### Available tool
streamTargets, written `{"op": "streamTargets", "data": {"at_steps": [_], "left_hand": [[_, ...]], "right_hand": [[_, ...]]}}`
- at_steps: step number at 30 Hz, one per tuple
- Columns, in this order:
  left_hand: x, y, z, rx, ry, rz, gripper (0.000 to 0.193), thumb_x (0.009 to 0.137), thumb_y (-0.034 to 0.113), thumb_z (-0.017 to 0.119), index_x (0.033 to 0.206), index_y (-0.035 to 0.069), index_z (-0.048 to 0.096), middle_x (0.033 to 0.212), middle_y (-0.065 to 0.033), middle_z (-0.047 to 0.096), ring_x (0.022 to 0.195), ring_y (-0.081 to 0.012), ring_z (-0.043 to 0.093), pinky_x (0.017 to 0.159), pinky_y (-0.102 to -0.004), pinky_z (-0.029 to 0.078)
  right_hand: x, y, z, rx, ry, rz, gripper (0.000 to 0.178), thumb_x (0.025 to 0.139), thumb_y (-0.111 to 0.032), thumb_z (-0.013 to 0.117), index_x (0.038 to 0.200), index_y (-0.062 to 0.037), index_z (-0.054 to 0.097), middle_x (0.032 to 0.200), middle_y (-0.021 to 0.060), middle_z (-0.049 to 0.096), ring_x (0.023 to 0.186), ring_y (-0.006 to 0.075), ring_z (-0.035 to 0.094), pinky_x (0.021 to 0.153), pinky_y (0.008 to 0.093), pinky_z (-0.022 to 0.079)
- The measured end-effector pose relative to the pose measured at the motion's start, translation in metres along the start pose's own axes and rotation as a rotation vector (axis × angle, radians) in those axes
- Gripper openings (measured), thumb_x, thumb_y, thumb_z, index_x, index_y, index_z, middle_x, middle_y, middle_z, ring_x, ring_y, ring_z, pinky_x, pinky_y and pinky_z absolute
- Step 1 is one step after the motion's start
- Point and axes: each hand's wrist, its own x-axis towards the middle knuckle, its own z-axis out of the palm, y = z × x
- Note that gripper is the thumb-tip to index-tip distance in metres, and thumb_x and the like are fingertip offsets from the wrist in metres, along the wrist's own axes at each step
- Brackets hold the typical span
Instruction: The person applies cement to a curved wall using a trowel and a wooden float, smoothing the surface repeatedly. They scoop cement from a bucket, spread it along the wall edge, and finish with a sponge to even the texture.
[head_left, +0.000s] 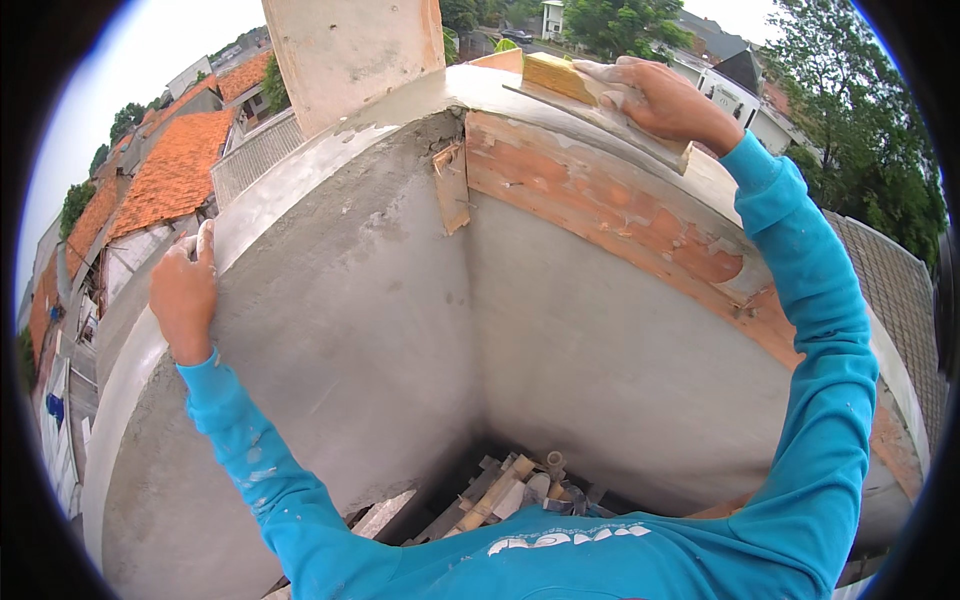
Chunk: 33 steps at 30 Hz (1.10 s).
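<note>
R hand (685,105) grasping flat board (622,128) with yellow block (556,78), over curved wall top (475,88), underside hidden | L hand (185,300) at left rim, fingers partly hidden, can't tell clenched or loose | wood scraps (495,492) below, shadowed, cut off by shirt (600,560)

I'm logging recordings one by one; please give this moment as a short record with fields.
Left hand: at the top edge of the grey cement-plastered wall, fingers curled
Right hand: on a flat tool with a yellow wooden block, at the wall's top, right of the corner
Sleeves: bright blue, long; pale spatters on the left
Along right wall: weathered wooden plank with orange patches
Behind corner: pale upright slab
Below: jumbled wood scraps
Background: orange tiled roofs, green trees
</note>
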Motion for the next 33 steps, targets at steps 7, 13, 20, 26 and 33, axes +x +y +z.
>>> {"op": "streamTargets", "data": {"at_steps": [7, 13, 20, 26, 33], "left_hand": [[0.004, 0.008, 0.004, -0.036, -0.013, 0.033, 0.050, 0.096, 0.051, 0.051, 0.105, 0.008, 0.075, 0.093, -0.0237, 0.069, 0.090, -0.0406, 0.065, 0.081, -0.0486, 0.050], [0.003, 0.000, 0.003, -0.017, -0.049, -0.018, 0.051, 0.096, 0.052, 0.051, 0.108, 0.008, 0.074, 0.096, -0.0231, 0.070, 0.093, -0.0388, 0.066, 0.083, -0.0469, 0.051], [0.000, -0.001, 0.000, -0.005, -0.022, -0.051, 0.053, 0.096, 0.053, 0.050, 0.110, 0.008, 0.073, 0.098, -0.0214, 0.070, 0.095, -0.0375, 0.067, 0.083, -0.0467, 0.051], [-0.002, 0.013, 0.001, 0.023, 0.028, -0.035, 0.053, 0.096, 0.054, 0.050, 0.110, 0.008, 0.073, 0.100, -0.0205, 0.070, 0.098, -0.0370, 0.066, 0.085, -0.0470, 0.051], [-0.007, 0.014, -0.002, -0.012, 0.044, -0.039, 0.052, 0.096, 0.053, 0.051, 0.111, 0.008, 0.073, 0.102, -0.0185, 0.071, 0.098, -0.0363, 0.067, 0.087, -0.0459, 0.052]], "right_hand": [[0.168, -0.078, 0.077, 0.142, -0.154, -0.041, 0.045, 0.088, -0.022, 0.055, 0.129, -0.0068, 0.061, 0.119, 0.0221, 0.064, 0.113, 0.0369, 0.059, 0.098, 0.0436, 0.046], [0.134, -0.063, 0.083, 0.118, -0.187, -0.048, 0.050, 0.083, -0.016, 0.052, 0.132, -0.0121, 0.061, 0.121, 0.0197, 0.065, 0.114, 0.0354, 0.060, 0.097, 0.0429, 0.047], [-0.032, 0.040, 0.008, 0.046, -0.367, 0.198, 0.048, 0.086, -0.010, 0.054, 0.133, -0.0023, 0.052, 0.143, 0.0233, 0.046, 0.136, 0.0366, 0.041, 0.117, 0.0431, 0.030], [-0.118, 0.024, -0.028, -0.028, -0.146, 0.195, 0.045, 0.095, -0.018, 0.056, 0.138, -0.0038, 0.052, 0.123, 0.0235, 0.057, 0.115, 0.0397, 0.054, 0.103, 0.0458, 0.041], [-0.008, 0.046, 0.062, -0.175, -0.013, -0.014, 0.050, 0.098, -0.027, 0.054, 0.142, -0.0043, 0.047, 0.120, 0.0255, 0.059, 0.116, 0.0382, 0.055, 0.102, 0.0474, 0.042]]}}
